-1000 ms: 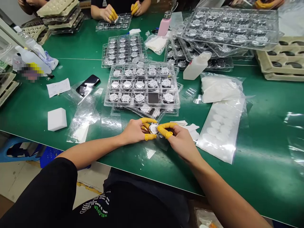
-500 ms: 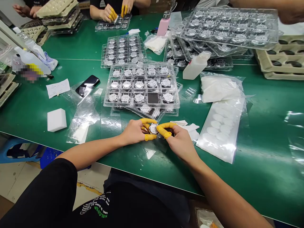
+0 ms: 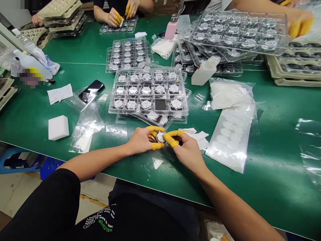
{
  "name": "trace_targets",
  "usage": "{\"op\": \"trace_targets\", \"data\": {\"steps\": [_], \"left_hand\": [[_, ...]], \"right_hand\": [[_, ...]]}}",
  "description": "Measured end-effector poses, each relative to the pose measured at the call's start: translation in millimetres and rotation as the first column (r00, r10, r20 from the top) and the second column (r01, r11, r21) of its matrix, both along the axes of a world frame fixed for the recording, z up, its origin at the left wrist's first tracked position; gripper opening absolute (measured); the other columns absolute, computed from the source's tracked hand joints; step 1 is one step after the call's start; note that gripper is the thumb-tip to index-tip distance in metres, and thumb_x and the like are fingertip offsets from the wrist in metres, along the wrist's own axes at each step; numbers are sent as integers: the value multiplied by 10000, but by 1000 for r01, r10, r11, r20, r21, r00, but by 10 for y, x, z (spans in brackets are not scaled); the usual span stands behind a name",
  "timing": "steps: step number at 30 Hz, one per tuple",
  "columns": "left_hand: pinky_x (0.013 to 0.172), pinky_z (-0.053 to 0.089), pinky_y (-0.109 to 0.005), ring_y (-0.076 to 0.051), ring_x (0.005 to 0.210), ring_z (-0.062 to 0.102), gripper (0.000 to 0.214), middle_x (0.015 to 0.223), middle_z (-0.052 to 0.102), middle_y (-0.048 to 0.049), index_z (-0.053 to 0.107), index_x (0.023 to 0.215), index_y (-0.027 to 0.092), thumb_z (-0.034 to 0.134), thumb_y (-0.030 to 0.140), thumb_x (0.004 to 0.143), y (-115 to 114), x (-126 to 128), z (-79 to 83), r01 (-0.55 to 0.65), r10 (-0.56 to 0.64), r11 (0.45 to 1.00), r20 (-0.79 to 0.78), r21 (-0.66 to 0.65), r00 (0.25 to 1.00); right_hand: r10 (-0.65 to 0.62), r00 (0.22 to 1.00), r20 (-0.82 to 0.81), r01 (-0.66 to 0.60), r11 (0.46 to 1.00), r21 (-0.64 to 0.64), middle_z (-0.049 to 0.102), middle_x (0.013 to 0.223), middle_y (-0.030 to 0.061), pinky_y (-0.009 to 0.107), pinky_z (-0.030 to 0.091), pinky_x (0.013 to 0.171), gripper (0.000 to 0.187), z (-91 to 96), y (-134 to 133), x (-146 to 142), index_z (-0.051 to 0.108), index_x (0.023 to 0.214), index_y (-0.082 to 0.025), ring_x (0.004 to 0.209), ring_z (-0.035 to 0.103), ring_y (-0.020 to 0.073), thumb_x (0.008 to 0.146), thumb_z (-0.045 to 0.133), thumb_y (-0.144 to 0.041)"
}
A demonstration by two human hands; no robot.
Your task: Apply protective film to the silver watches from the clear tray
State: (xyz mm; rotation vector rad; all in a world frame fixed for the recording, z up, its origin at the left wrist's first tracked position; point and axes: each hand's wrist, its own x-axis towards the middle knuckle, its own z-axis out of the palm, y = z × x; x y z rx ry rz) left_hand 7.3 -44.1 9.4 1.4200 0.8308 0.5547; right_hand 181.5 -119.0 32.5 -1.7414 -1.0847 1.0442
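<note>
A round silver watch case (image 3: 161, 136) with a white sticker-like face is held up just above the green table. My left hand (image 3: 142, 140), in yellow finger cots, grips its rim between thumb and fingers. My right hand (image 3: 188, 148), also in yellow finger cots, is closed with its fingertips on the case's right side. Beyond the hands, a clear plastic tray (image 3: 186, 113) holds rows of similar watch cases, with one dark pocket bare in its front row. White cloth pieces (image 3: 200, 138) lie just behind my right hand.
A white foam block (image 3: 58, 128), a phone (image 3: 91, 91) and clear film (image 3: 86, 125) lie left. To the right are a bag of white discs (image 3: 229, 140) and a white bottle (image 3: 205, 70). More stacked trays (image 3: 238, 31) stand behind. Co-workers' hands (image 3: 115, 17) work across the table.
My hands keep hold of the watch case, with hardly any shift. The whole view slides slightly left. At the upper right, a co-worker's yellow-tipped hand has come into sight beside the stacked trays.
</note>
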Motion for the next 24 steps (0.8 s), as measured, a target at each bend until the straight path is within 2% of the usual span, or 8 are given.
{"op": "trace_targets", "data": {"steps": [9, 11, 14, 16, 19, 21, 24], "left_hand": [[746, 608, -253, -120, 731, 692, 601, 837, 746, -23, 725, 1223, 175, 867, 222, 641, -2, -19, -36, 8, -8, 999, 8, 34, 1000], [752, 613, -260, -124, 731, 694, 606, 830, 744, -25, 722, 1226, 169, 871, 224, 641, -3, -17, -30, 7, -7, 1000, 9, 31, 1000], [763, 620, -275, -124, 722, 690, 616, 807, 734, -21, 722, 1224, 160, 882, 242, 634, -8, -12, 3, -2, 2, 1000, 1, 18, 1000], [767, 624, -288, -125, 722, 686, 628, 801, 729, -19, 720, 1226, 157, 885, 249, 627, -13, -9, 35, -5, 5, 1000, -13, 4, 1000], [773, 624, -299, -129, 731, 683, 639, 806, 728, -20, 716, 1233, 158, 883, 252, 624, -17, -8, 69, -8, 8, 1000, -32, -4, 999], [774, 621, -294, -131, 737, 685, 636, 809, 729, -20, 715, 1235, 160, 879, 255, 628, -16, -10, 71, -9, 9, 1000, -33, 3, 999], [774, 613, -280, -132, 747, 690, 617, 805, 732, -17, 716, 1231, 168, 871, 252, 640, -14, -15, 48, -5, 6, 1000, -38, 25, 999]], "right_hand": [[29, 999, 22, -29, 1000, -6, 746, 969, 105, 472, 521, 879, 456, -8, -10, -16, 715, 923, -195, 879, 651, 256, 764, 719, -623], [20, 1000, 13, -20, 1000, 18, 741, 990, 104, 465, 524, 887, 483, -33, -4, -5, 692, 976, -195, 893, 655, 250, 769, 723, -630], [-64, 998, 17, 62, 993, 100, 723, 1097, 108, 435, 528, 886, 551, -74, 22, 59, 625, 1125, -205, 929, 659, 226, 810, 690, -652], [-107, 994, 10, 105, 985, 136, 714, 1130, 108, 385, 534, 823, 536, -99, 43, 126, 604, 1172, -211, 899, 653, 198, 876, 616, -657], [-97, 994, -47, 103, 984, 145, 724, 1051, 96, 286, 497, 641, 474, -130, 70, 215, 636, 1130, -208, 785, 629, 160, 939, 538, -631], [-79, 993, -87, 89, 989, 122, 725, 959, 89, 249, 439, 539, 446, -139, 83, 239, 661, 1047, -199, 697, 598, 141, 933, 555, -617], [-43, 989, -143, 46, 999, 19, 681, 774, 60, 236, 363, 448, 446, -115, 98, 214, 668, 874, -182, 539, 509, 103, 878, 617, -625]]}}
